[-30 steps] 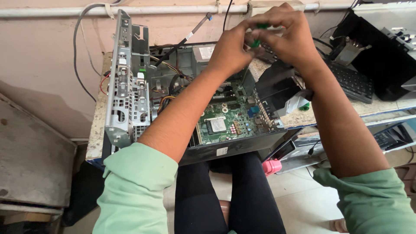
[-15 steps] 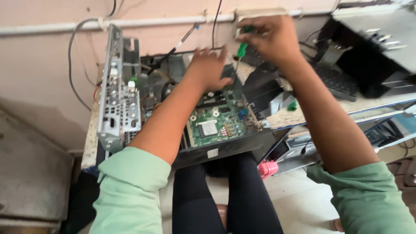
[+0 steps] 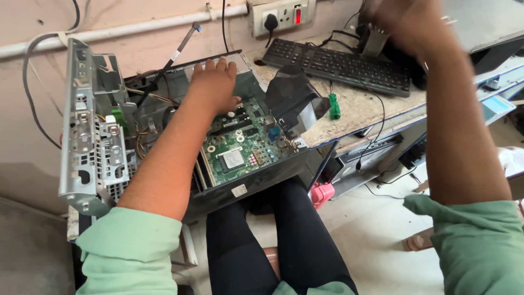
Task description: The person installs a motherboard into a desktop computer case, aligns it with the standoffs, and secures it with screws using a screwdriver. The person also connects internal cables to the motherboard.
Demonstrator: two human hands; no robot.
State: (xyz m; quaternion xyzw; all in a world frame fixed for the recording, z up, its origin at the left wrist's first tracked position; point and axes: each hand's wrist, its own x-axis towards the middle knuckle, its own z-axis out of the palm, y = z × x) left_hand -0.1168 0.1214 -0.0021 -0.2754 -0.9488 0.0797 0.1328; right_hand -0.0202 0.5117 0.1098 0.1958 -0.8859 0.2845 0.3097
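Worn speckled workbench [image 3: 360, 112] against a pink wall, an opened desktop computer case [image 3: 164, 136] at its left end.

Left hand [image 3: 214, 86] lies flat inside the case, fingers spread and loose, palm on the far edge above the green motherboard [image 3: 237, 147]. Right hand [image 3: 406, 24] is up at the top right, blurred, over a metal block by the black keyboard [image 3: 341, 65]; whether it grips anything, I cannot tell. A green-handled screwdriver [image 3: 334, 106] lies on the bench beside a black plastic shroud [image 3: 292, 98].
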